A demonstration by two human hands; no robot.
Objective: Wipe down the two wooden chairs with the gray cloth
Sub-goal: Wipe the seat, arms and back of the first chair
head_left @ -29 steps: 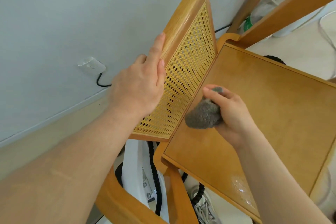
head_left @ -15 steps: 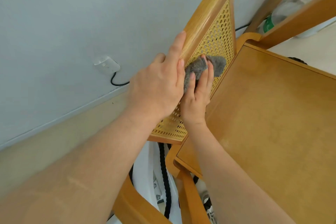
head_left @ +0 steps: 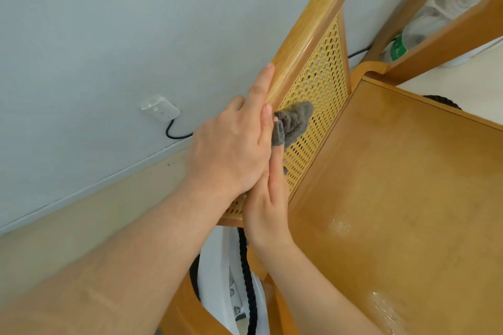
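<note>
1. Wooden chair [head_left: 424, 160]: light wood, seen from above. Its cane panel [head_left: 324, 76], the woven insert of the backrest, is the reference for the entries below.
2. Top rail [head_left: 302, 49]: rounded wood bar along the panel's wall-side edge.
3. Seat [head_left: 381, 253]: flat board on the opposite side of the panel from the rail, with pale wet patches [head_left: 339, 226] on it, well apart from the panel.
4. Gray cloth [head_left: 294, 119]: bunched, lying against the face of the panel just beside the rail, near the panel's middle.
5. Right hand [head_left: 268, 204]: flat against the panel below the cloth. Fingers are straight, pressing the cloth onto the weave, and a fold of cloth covers one fingertip.
6. Left hand [head_left: 231, 149]: laid on the rail at the panel's edge, overlapping the right hand. Fingers are extended along the wood and not clenched. The thumb is hidden, so a grasp round the rail cannot be ruled out.
7. Wall [head_left: 109, 35]: pale grey, behind the panel.
8. White plug [head_left: 160, 110]: on the wall beyond the rail, with a black cable [head_left: 177, 135] running from it.
9. Black rope [head_left: 249, 280]: hanging under the panel's lower edge, beside a white object [head_left: 215, 266].
10. Bottle with green label [head_left: 398, 47]: beyond the panel's far end, seen through the chair frame.
</note>
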